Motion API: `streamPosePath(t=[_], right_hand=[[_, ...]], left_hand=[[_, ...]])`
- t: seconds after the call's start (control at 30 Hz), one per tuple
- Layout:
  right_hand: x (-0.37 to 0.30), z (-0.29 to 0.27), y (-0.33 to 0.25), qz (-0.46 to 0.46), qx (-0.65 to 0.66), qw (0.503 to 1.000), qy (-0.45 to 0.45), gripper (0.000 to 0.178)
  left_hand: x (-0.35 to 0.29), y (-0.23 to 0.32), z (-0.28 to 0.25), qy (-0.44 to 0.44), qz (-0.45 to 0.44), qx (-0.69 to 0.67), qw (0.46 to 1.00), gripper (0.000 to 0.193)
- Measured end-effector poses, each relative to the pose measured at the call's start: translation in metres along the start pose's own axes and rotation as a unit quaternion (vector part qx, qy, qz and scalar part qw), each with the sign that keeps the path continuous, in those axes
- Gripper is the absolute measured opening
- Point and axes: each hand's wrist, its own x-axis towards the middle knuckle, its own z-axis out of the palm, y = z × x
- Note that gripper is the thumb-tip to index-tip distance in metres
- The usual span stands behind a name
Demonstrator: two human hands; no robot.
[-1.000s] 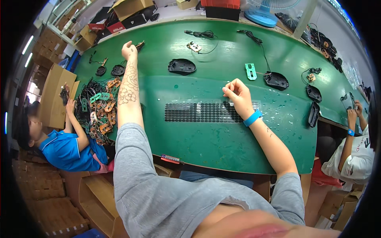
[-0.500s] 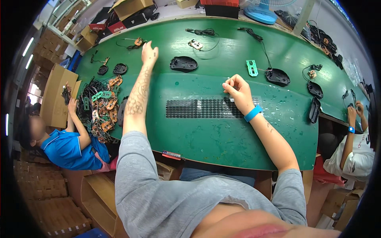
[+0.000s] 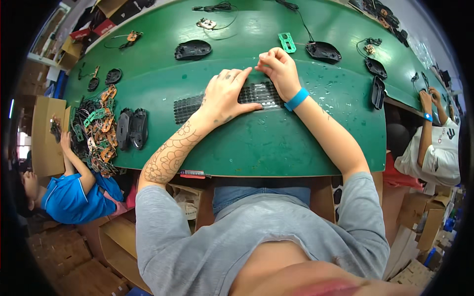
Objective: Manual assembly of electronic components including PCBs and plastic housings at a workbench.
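My left hand (image 3: 224, 97) rests palm down over a clear sheet of small black round pads (image 3: 185, 109), thumb and forefinger spread apart. Close beside it, my right hand (image 3: 280, 71) is raised above the sheet's right end. Its thumb and fingertips are pinched together, and whatever they hold is too small to make out. Beyond the hands lie a black mouse shell (image 3: 192, 50), a green circuit board (image 3: 286, 43) and another mouse shell (image 3: 323, 52) with a cable. A small board (image 3: 206, 23) with a coiled cable sits farther back.
Left of me is a heap of orange and green circuit boards (image 3: 101, 128) with cables, next to two upright black shells (image 3: 132, 129). A red marker-like item (image 3: 192, 173) lies at the table's front edge. Co-workers (image 3: 81, 197) sit at both sides. More shells (image 3: 377, 92) are on the right.
My left hand has come back from the orange board at the far left to the pad sheet beside my right hand. My right hand stays pinched over the sheet. The whole view has shifted.
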Motion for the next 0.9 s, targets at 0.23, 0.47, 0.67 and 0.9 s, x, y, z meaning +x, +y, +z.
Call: streamPosePath(t=[0.23,0.47,0.67,0.9], right_hand=[[0.001,-0.011,-0.022,-0.076,-0.169,0.972,-0.145,0.013],[-0.023,-0.022,-0.039,-0.181,-0.57,0.764,-0.241,0.021],[-0.035,-0.027,-0.032,-0.273,-0.612,0.713,-0.207,0.029],[-0.04,-0.021,-0.025,-0.323,-0.655,0.662,-0.169,0.023]], left_hand=[[0.001,0.004,0.0,-0.058,-0.09,-0.052,0.993,0.071],[-0.001,0.002,0.0,-0.097,-0.124,-0.089,0.984,0.062],[-0.004,-0.002,0.006,-0.025,-0.069,-0.089,0.993,0.053],[-0.004,-0.008,0.013,0.033,-0.012,-0.134,0.99,0.041]])
